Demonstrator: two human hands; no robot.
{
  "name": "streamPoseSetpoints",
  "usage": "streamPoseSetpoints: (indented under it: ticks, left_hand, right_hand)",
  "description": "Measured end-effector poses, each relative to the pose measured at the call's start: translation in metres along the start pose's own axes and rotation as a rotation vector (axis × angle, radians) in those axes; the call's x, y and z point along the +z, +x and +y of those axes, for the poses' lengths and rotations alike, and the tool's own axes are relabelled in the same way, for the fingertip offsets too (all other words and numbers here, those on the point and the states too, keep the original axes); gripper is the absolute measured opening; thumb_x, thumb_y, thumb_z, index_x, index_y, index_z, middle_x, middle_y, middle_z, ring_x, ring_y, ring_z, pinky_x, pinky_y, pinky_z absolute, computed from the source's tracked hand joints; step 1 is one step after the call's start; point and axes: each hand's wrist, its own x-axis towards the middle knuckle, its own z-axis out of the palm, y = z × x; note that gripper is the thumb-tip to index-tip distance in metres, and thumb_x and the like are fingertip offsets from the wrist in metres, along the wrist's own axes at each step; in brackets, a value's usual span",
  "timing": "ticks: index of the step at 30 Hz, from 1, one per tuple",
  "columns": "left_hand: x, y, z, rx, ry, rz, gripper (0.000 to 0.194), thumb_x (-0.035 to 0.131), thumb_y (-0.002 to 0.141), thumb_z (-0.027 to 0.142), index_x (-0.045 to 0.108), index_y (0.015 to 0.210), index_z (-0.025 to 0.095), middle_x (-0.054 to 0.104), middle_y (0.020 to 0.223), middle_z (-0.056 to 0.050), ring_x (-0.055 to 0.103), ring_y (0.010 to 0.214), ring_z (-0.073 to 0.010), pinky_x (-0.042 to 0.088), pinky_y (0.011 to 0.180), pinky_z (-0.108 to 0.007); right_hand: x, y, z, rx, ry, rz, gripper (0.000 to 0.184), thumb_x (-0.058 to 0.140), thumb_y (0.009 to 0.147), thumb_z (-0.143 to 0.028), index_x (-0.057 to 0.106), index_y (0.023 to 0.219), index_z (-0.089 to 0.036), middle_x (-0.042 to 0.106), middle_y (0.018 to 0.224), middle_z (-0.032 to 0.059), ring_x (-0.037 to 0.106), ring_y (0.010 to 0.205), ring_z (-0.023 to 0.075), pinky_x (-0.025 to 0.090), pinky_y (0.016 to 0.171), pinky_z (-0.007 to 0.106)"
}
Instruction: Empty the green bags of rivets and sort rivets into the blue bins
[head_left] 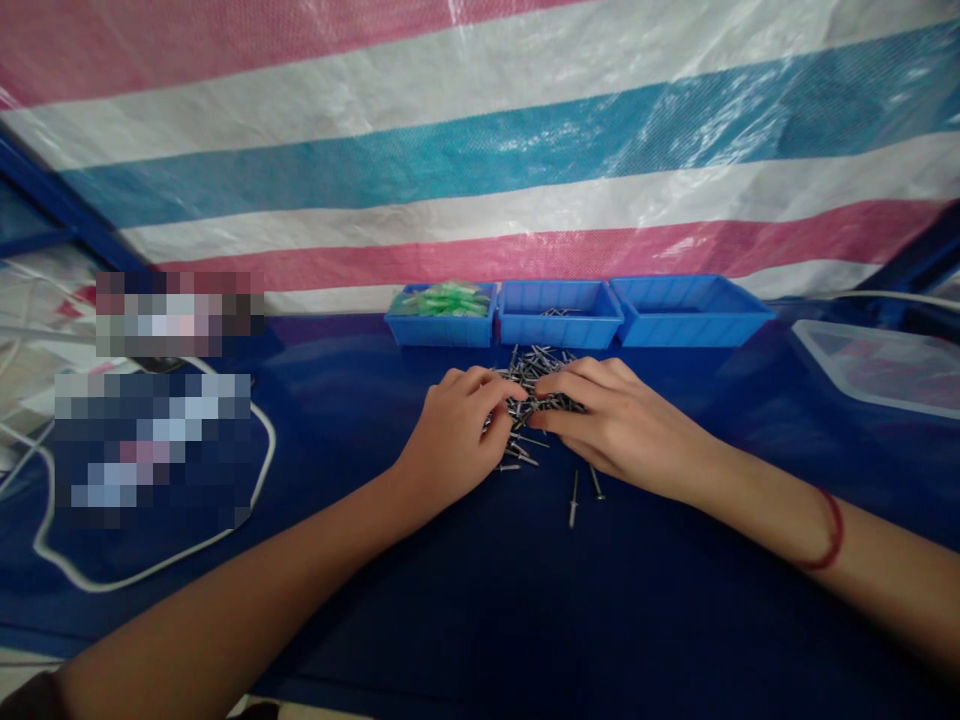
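Observation:
A heap of metal blind rivets (534, 362) lies on the blue table in front of the bins. My left hand (459, 428) curls around the heap's left side, with rivets between its thumb and fingers. From the right, my right hand (609, 418) grips into the same heap, its thumb and fingers bent around dark rivet shafts. Both hands' fingertips come close together over the pile, and the rivets under them are partly hidden. Two loose rivets, one of them a rivet with a pale body (574, 500), lie nearer to me, just below my right hand.
Behind the heap stand a blue bin (441, 333) of green packets, a blue bin (559, 333) with a few rivets, and a wider blue bin (694, 325). A clear plastic tray (862, 385) sits at right. A white cable (266, 470) loops at left. Striped sheeting (480, 160) hangs behind.

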Motion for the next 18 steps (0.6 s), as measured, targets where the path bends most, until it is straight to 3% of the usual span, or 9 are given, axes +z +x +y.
streamPoseSetpoints:
  ticks: [7, 13, 15, 17, 18]
  left_hand:
    - [0.002, -0.002, 0.004, 0.020, -0.039, -0.060, 0.027, 0.044, 0.084, 0.010, 0.063, 0.099, 0.020, 0.064, 0.099, -0.003, 0.053, 0.091, -0.0192, 0.041, 0.083, -0.037]
    - [-0.007, -0.001, 0.007, 0.042, -0.148, -0.015, 0.023, 0.046, 0.085, 0.009, 0.064, 0.096, 0.018, 0.065, 0.097, -0.003, 0.054, 0.093, -0.0177, 0.042, 0.086, -0.034]
    - [-0.020, -0.005, 0.015, 0.063, -0.231, -0.061, 0.022, 0.046, 0.086, 0.011, 0.065, 0.094, 0.019, 0.065, 0.095, -0.001, 0.057, 0.089, -0.0154, 0.044, 0.083, -0.030]
    - [-0.034, -0.014, 0.026, 0.057, -0.307, -0.195, 0.022, 0.045, 0.089, 0.016, 0.066, 0.089, 0.022, 0.066, 0.085, 0.002, 0.059, 0.074, -0.0123, 0.046, 0.068, -0.024]
    - [-0.040, -0.020, 0.032, 0.071, -0.286, -0.193, 0.024, 0.043, 0.091, 0.019, 0.066, 0.092, 0.023, 0.066, 0.086, 0.003, 0.060, 0.075, -0.0128, 0.047, 0.068, -0.024]
  right_hand:
    - [-0.002, 0.001, 0.000, -0.041, -0.010, -0.040, 0.019, 0.049, 0.089, -0.016, 0.066, 0.095, -0.019, 0.065, 0.105, 0.0083, 0.051, 0.099, 0.0254, 0.036, 0.076, 0.039]
    - [0.001, 0.000, -0.004, 0.183, 0.411, 0.214, 0.013, 0.047, 0.090, -0.017, 0.059, 0.094, -0.020, 0.065, 0.090, 0.0057, 0.057, 0.086, 0.0187, 0.042, 0.078, 0.035]
    - [0.003, 0.001, -0.005, 0.239, 0.464, 0.275, 0.011, 0.049, 0.089, -0.017, 0.059, 0.092, -0.019, 0.065, 0.088, 0.0056, 0.057, 0.085, 0.0179, 0.043, 0.078, 0.034]
    - [0.003, 0.000, -0.006, 0.275, 0.477, 0.316, 0.009, 0.050, 0.089, -0.017, 0.059, 0.091, -0.018, 0.066, 0.088, 0.0060, 0.058, 0.086, 0.0180, 0.044, 0.079, 0.034]
    - [0.004, 0.000, -0.006, 0.283, 0.478, 0.332, 0.009, 0.051, 0.088, -0.016, 0.059, 0.091, -0.018, 0.066, 0.088, 0.0061, 0.058, 0.086, 0.0179, 0.044, 0.079, 0.034]
